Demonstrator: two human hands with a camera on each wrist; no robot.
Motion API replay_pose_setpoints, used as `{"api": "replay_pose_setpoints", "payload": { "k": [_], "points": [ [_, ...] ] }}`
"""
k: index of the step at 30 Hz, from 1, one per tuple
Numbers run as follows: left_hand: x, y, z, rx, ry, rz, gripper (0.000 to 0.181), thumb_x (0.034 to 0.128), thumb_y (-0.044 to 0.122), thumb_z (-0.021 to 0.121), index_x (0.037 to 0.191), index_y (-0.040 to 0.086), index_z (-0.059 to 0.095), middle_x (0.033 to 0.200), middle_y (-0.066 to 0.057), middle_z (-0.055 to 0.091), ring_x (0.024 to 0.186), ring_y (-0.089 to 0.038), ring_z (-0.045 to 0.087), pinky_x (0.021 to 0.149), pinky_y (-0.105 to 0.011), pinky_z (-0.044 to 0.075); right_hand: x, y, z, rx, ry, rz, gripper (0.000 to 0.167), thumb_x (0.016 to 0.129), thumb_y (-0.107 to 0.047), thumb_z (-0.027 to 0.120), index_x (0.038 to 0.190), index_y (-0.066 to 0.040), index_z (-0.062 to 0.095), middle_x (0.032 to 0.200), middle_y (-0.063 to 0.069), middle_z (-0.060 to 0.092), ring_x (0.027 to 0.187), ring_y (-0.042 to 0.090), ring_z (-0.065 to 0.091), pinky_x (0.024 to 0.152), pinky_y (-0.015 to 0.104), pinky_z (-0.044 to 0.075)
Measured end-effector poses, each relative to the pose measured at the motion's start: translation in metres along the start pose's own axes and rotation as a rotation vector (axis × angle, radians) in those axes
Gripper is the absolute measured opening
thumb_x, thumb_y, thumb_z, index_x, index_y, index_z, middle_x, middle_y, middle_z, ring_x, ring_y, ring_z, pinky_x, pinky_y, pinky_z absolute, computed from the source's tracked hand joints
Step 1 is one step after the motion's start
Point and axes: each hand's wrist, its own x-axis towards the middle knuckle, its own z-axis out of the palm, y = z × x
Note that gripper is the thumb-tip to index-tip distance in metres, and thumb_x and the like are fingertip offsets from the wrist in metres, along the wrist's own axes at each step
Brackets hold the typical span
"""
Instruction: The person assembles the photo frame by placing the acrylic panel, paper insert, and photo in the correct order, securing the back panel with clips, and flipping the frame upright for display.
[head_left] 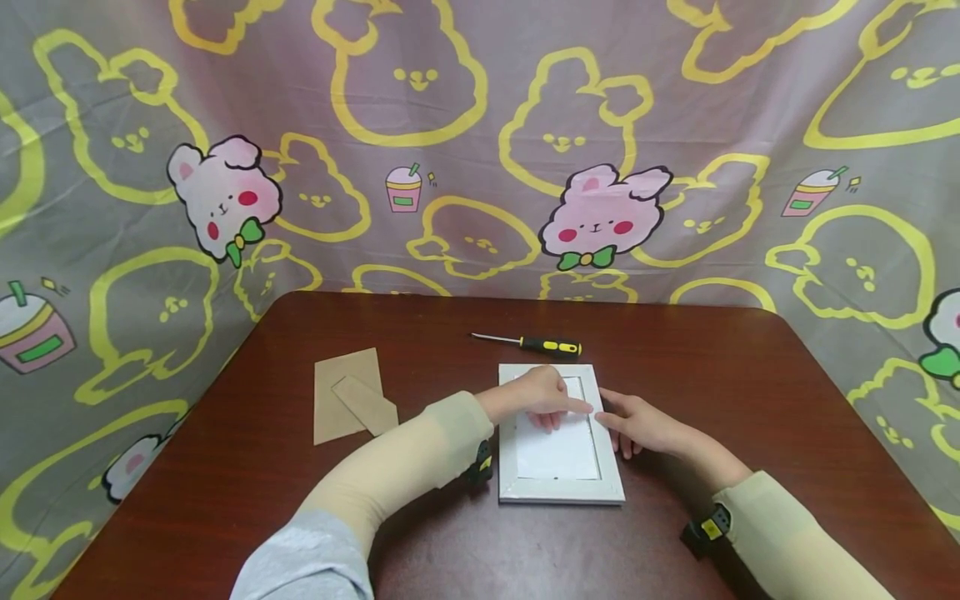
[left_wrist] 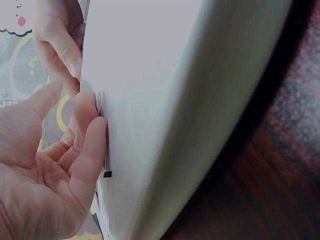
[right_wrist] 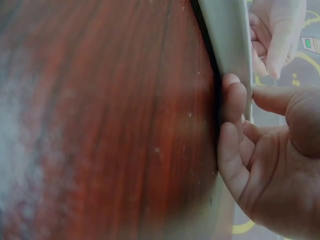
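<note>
The left hand (head_left: 543, 396) hides part of the picture frame (head_left: 558, 490); the desk's (head_left: 427, 542) near edge is cut off.

A smooth white frame (head_left: 558, 490) bordered a matt, paper-like sheet (head_left: 553, 457) on a glossy wood-grain table (head_left: 675, 350); matt, cardboard-like backing (head_left: 337, 412) lay left, a metal-shafted, plastic-handled screwdriver (head_left: 534, 342) far, before satiny cloth (head_left: 480, 167).

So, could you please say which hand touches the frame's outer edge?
The right hand, touching the white frame along its side; the left hand is over the opening.
</note>
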Motion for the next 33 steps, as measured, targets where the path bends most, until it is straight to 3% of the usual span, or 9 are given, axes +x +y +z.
{"api": "replay_pose_setpoints", "payload": {
  "k": [10, 18, 22, 28, 33],
  "points": [
    [-0.002, -0.004, -0.006, -0.019, -0.019, 0.016, 0.036, 0.0898, 0.031, 0.071, 0.066, 0.006, 0.060, 0.055, -0.007, 0.063, 0.043, -0.014, 0.059, 0.045, -0.025, 0.051, 0.001, 0.002, 0.001, -0.009, 0.005, -0.004, 0.062, 0.102, -0.018, 0.051, 0.146, 0.014, 0.022, 0.062, 0.005, 0.056, 0.047, 0.020, 0.054, 0.044, 0.029, 0.042],
    [-0.005, -0.014, -0.020, 0.006, 0.032, 0.065, 0.031, 0.0876, 0.027, 0.074, 0.069, 0.005, 0.063, 0.055, -0.006, 0.062, 0.045, -0.014, 0.059, 0.045, -0.024, 0.049, 0.001, 0.000, 0.001, -0.006, 0.014, 0.024, 0.063, 0.101, -0.019, 0.052, 0.146, 0.013, 0.022, 0.062, 0.005, 0.056, 0.048, 0.020, 0.055, 0.045, 0.030, 0.043],
    [-0.008, -0.020, -0.027, 0.063, 0.073, 0.166, 0.027, 0.0878, 0.027, 0.074, 0.071, 0.008, 0.064, 0.057, -0.002, 0.062, 0.049, -0.012, 0.060, 0.047, -0.022, 0.046, 0.001, 0.000, 0.002, -0.007, 0.018, 0.035, 0.064, 0.101, -0.020, 0.052, 0.147, 0.013, 0.022, 0.063, 0.005, 0.056, 0.049, 0.021, 0.054, 0.046, 0.030, 0.042],
    [-0.024, -0.032, -0.038, 0.365, 0.147, 0.392, 0.021, 0.0884, 0.034, 0.073, 0.077, 0.019, 0.064, 0.066, 0.011, 0.059, 0.057, -0.007, 0.051, 0.053, -0.022, 0.038, 0.000, -0.001, 0.004, 0.000, 0.020, 0.034, 0.064, 0.101, -0.020, 0.053, 0.147, 0.012, 0.022, 0.062, 0.005, 0.057, 0.048, 0.021, 0.054, 0.045, 0.030, 0.042],
    [-0.038, -0.047, -0.052, 0.393, 0.200, 0.431, 0.014, 0.0894, 0.030, 0.072, 0.086, 0.019, 0.064, 0.081, 0.010, 0.063, 0.063, -0.006, 0.054, 0.057, -0.023, 0.043, 0.001, -0.001, 0.003, -0.011, 0.028, 0.035, 0.064, 0.101, -0.020, 0.053, 0.147, 0.012, 0.022, 0.062, 0.005, 0.057, 0.047, 0.022, 0.055, 0.045, 0.031, 0.043]
  ]
}}
